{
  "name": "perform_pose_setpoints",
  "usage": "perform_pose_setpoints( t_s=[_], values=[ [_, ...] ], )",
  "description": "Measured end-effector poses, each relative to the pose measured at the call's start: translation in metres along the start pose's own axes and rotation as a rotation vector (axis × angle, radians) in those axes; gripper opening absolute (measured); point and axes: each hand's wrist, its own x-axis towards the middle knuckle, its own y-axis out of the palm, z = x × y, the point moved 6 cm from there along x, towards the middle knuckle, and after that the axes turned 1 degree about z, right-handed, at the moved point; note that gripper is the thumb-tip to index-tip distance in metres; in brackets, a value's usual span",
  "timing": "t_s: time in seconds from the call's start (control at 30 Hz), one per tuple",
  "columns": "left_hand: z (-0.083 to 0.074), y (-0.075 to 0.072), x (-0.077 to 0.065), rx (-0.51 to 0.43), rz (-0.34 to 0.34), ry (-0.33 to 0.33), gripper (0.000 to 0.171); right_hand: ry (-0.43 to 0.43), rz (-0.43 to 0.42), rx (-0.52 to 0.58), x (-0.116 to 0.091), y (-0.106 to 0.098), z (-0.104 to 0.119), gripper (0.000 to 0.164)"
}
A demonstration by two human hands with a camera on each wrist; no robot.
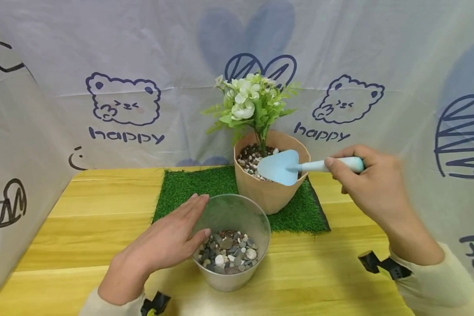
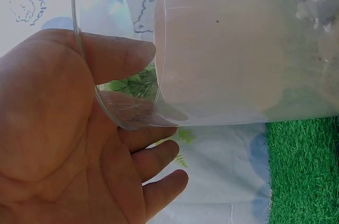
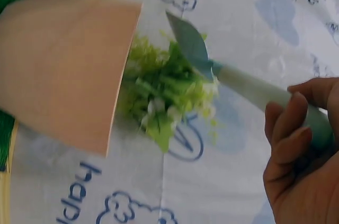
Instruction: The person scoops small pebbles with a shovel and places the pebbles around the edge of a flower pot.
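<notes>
My right hand (image 1: 373, 184) grips the handle of a light blue garden trowel (image 1: 280, 166). Its blade is over the mouth of a peach-coloured flowerpot (image 1: 264, 191), and no stones show on it. Inside the pot, small pebbles surround the stems of a white-flowered plant (image 1: 246, 101). My left hand (image 1: 167, 237) rests at the rim of a clear plastic tub (image 1: 246, 210), fingers fairly straight. In the left wrist view the thumb (image 2: 119, 54) crosses the tub's rim, while the other fingers lie along its side. Grey and white stones (image 1: 231, 254) cover the tub's bottom.
Under the pot lies a green artificial-grass mat (image 1: 193, 184) on a yellow wooden table (image 1: 91, 228). Behind and at both sides hangs a white cloth (image 1: 189, 52) printed with bears, hearts and writing. The tub stands just in front of the pot.
</notes>
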Motion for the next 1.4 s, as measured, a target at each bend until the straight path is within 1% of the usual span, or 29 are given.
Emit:
perform_pose_setpoints(
  t_s=[0.07,0.1,0.23,0.37,0.43,0.53,0.63,0.73,0.9,1.03,1.1,1.2,1.3,1.4],
  values=[
    [0.000,0.000,0.000,-0.001,-0.004,0.004,0.075,-0.035,0.065,0.031,-0.005,0.008,0.010,0.008],
    [0.000,0.000,0.000,-0.001,-0.005,0.005,0.075,-0.063,0.093,0.030,-0.008,0.013,0.015,0.006],
    [0.000,-0.001,0.000,-0.004,-0.009,0.005,0.076,-0.217,0.218,0.023,-0.020,0.040,0.034,0.004],
    [0.000,-0.001,0.000,-0.005,-0.011,0.006,0.077,-0.369,0.332,-0.060,-0.033,0.074,0.046,0.007],
    [0.000,-0.001,0.000,-0.005,-0.012,0.007,0.077,-0.434,0.356,-0.124,-0.039,0.090,0.049,0.011],
    [0.000,0.000,0.000,-0.003,-0.012,0.008,0.077,-0.523,0.369,-0.214,-0.047,0.109,0.052,0.018],
    [0.001,0.000,0.000,-0.003,-0.014,0.007,0.077,-0.580,0.373,-0.288,-0.052,0.124,0.054,0.024],
    [0.001,0.000,0.000,-0.006,-0.015,0.006,0.077,-0.606,0.381,-0.340,-0.054,0.134,0.055,0.027],
    [0.001,0.000,0.000,-0.010,-0.016,0.004,0.077,-0.635,0.393,-0.391,-0.058,0.144,0.057,0.032],
    [0.001,0.000,0.000,-0.012,-0.008,-0.001,0.076,-0.625,0.435,-0.418,-0.059,0.150,0.057,0.032],
    [0.001,0.000,0.000,-0.015,-0.002,-0.003,0.076,-0.591,0.472,-0.396,-0.058,0.151,0.056,0.034],
    [0.001,-0.001,0.001,-0.016,0.001,-0.005,0.075,-0.519,0.527,-0.329,-0.055,0.152,0.052,0.032],
    [0.001,-0.001,0.001,-0.016,-0.001,-0.006,0.076,-0.457,0.564,-0.260,-0.052,0.152,0.049,0.022],
    [0.001,-0.001,0.001,-0.019,-0.001,-0.007,0.076,-0.426,0.585,-0.222,-0.050,0.153,0.047,0.014]
  ],
)
